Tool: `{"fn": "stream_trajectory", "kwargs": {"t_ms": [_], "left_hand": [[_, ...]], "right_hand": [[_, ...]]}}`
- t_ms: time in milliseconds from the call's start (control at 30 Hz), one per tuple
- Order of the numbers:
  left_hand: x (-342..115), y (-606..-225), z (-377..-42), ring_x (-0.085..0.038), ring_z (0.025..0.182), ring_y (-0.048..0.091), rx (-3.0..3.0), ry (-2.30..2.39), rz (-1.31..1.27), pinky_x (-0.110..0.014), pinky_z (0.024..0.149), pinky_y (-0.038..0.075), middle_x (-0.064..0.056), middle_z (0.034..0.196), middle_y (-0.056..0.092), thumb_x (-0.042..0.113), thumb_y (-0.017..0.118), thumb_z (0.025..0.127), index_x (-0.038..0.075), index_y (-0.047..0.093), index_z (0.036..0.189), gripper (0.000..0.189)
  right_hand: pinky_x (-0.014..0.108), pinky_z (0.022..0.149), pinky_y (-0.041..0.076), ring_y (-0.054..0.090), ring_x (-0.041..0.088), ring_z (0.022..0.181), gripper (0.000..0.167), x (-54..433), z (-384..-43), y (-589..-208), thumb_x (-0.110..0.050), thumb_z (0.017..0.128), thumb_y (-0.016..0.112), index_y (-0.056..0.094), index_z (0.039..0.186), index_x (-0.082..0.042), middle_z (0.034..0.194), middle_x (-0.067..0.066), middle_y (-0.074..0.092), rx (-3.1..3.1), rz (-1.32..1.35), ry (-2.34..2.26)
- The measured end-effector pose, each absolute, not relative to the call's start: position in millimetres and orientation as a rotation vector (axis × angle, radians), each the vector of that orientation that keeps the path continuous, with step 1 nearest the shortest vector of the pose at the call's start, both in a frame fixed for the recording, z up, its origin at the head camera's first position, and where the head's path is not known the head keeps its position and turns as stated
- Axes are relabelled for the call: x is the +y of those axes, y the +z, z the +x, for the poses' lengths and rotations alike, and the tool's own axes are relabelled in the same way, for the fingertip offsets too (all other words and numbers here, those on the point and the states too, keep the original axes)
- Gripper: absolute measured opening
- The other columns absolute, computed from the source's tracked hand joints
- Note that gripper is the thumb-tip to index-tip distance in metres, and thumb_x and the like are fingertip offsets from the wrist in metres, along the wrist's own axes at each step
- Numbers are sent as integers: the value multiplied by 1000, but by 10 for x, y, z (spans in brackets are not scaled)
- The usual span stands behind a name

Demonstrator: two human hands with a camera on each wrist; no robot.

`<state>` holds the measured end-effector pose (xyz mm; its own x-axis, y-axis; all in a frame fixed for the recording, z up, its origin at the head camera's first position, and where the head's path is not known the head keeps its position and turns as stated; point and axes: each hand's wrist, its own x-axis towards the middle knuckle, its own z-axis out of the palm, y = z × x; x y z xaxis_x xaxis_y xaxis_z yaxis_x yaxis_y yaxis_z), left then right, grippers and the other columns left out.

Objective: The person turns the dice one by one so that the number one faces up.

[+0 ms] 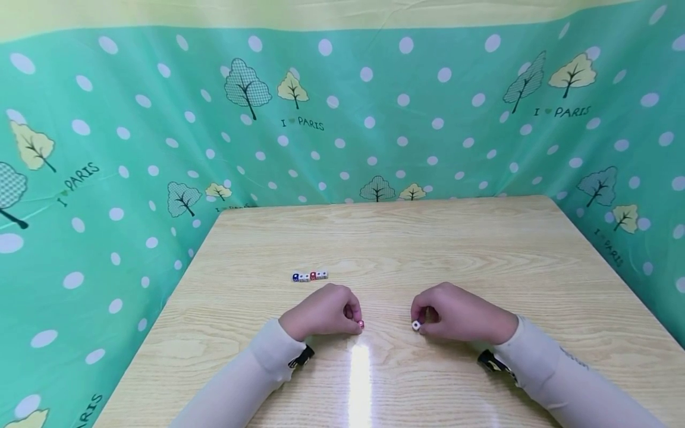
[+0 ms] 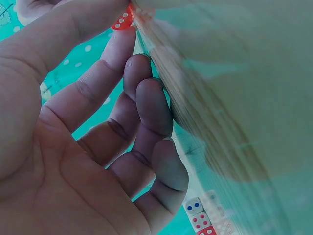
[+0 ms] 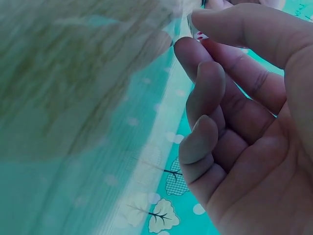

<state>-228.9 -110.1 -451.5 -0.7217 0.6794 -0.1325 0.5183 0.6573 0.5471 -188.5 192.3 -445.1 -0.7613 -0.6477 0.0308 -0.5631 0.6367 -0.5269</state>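
Between the thumb and index finger of my left hand (image 1: 325, 312) is a red die (image 1: 361, 324), pinched low over the table. Its white pips show in the left wrist view at the fingertips. My right hand (image 1: 461, 312) pinches a white die (image 1: 416, 326) the same way, to the right of the red one with a gap between them. Mostly covered by the thumb and index finger in the right wrist view, that white die shows red pips. Beyond my left hand stands a straight row of several dice (image 1: 306, 277), one blue, one red, the others white.
Both hands work over a light wood-grain table (image 1: 401, 238). A green dotted curtain (image 1: 369, 131) with printed trees surrounds its back and sides. A bright strip of reflected light (image 1: 360, 380) lies on the tabletop between the forearms. Dark bands circle both wrists.
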Motion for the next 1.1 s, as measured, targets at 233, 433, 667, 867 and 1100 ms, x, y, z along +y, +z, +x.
{"fn": "stream_trajectory", "kwargs": {"t_ms": [233,433,667,867,1100], "left_hand": [[-1104,-4506,-2286,-2,66,54,2546,697,956,-22,66,47,15,70,64,22,85,83,25,70,72,19],[-1103,-4508,-2286,-2,66,53,2544,696,956,-22,66,47,15,70,64,22,86,83,25,70,72,19],[-1100,-4513,-2292,-2,67,54,2555,684,965,-22,66,48,15,70,64,22,85,84,25,70,72,19],[-1098,-4518,-2293,-2,66,54,2559,685,961,-22,66,48,15,70,64,22,85,83,25,71,72,18],[-1095,-4525,-2297,-2,65,54,2559,688,965,-22,65,47,15,69,64,22,85,83,25,71,72,18]], "right_hand": [[21,63,50,59,7,70,20,1946,-1915,-4468,-11,87,79,73,87,-29,78,-18,65,2647,-1011,-850],[24,67,54,61,7,76,19,2004,-1951,-4505,-12,87,81,74,91,-30,86,-14,68,2565,-932,-951],[24,65,54,62,9,77,16,2052,-1991,-4544,-15,86,83,75,92,-28,87,-9,68,2491,-895,-1017],[23,64,51,58,7,74,17,2078,-2003,-4571,-13,86,82,74,91,-26,84,-9,66,2492,-867,-969],[23,64,50,57,7,73,17,2086,-1997,-4575,-14,85,83,72,92,-26,84,-8,65,2486,-843,-947]]}}
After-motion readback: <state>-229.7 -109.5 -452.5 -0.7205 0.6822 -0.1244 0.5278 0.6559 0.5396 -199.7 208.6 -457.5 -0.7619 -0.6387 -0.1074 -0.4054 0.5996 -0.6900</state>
